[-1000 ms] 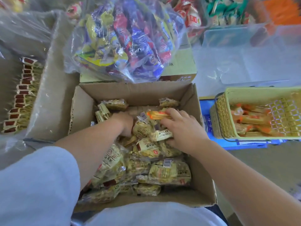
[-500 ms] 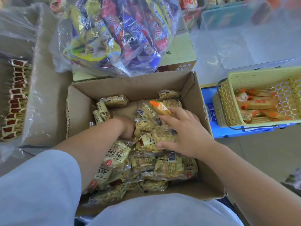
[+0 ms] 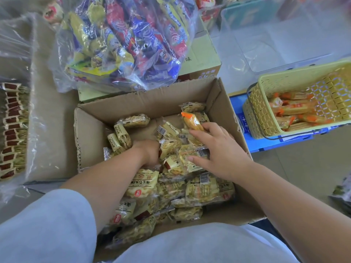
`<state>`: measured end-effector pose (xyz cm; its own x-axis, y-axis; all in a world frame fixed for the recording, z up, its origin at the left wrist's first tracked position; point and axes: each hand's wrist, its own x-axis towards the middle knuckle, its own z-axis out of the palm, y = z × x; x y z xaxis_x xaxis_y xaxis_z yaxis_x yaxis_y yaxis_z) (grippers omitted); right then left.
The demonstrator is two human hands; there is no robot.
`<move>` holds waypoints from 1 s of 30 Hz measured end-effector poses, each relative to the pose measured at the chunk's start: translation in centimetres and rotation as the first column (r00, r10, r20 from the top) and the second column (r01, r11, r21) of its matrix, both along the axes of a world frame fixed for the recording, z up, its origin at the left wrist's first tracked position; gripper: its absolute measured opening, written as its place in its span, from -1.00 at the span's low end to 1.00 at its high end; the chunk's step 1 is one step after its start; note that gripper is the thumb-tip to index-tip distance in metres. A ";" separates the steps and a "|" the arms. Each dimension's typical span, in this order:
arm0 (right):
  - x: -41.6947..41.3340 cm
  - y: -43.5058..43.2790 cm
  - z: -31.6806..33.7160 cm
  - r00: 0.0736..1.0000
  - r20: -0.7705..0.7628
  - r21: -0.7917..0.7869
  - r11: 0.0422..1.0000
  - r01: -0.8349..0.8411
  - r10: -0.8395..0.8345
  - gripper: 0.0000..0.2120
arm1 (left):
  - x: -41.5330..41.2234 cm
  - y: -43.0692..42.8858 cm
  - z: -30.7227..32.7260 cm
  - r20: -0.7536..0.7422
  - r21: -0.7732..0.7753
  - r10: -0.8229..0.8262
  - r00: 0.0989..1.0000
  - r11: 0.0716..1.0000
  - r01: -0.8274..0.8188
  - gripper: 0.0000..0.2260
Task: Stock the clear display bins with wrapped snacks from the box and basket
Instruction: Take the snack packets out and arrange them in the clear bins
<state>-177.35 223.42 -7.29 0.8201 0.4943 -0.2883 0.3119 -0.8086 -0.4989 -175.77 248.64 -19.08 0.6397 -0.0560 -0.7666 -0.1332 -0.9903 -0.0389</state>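
An open cardboard box [image 3: 106,128] in front of me holds several yellow wrapped snacks [image 3: 207,190]. My left hand [image 3: 148,151] is dug into the middle of the pile, and the packets hide its fingers. My right hand [image 3: 220,150] lies spread over the packets on the right side. Its fingers hold an orange-tipped wrapped snack [image 3: 190,121], and its thumb presses a yellow packet [image 3: 187,163] underneath. A yellow plastic basket [image 3: 266,111] with orange wrapped snacks [image 3: 292,109] stands to the right. Behind it is a clear display bin [image 3: 266,44].
A clear bag of mixed coloured snacks [image 3: 129,42] rests on a closed carton [image 3: 205,61] behind the box. At left is a plastic-lined carton [image 3: 51,114] with rows of red-labelled packets [image 3: 11,130]. The basket stands on a blue crate [image 3: 245,128].
My right hand has lifted the orange-tipped snack slightly and spread its thumb over more yellow packets. My view has tilted down and closer. The left hand stays dug in the pile.
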 end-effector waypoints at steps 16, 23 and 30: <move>-1.2 -0.4 1.0 0.993 0.035 0.199 0.974 0.105 -0.114 -0.41 | -0.2 0.3 1.9 0.223 0.057 -0.043 0.974 0.998 0.031 -0.62; -1.3 -1.1 2.0 0.959 -0.075 0.470 0.839 0.274 -0.272 -0.61 | 1.1 -0.1 6.0 0.364 -0.019 0.042 0.930 0.999 -0.038 -0.67; -1.4 -0.7 3.2 0.914 -0.256 0.526 0.748 0.405 -0.314 -0.72 | -0.5 1.6 13.8 0.514 0.051 0.062 0.856 0.993 -0.103 -0.63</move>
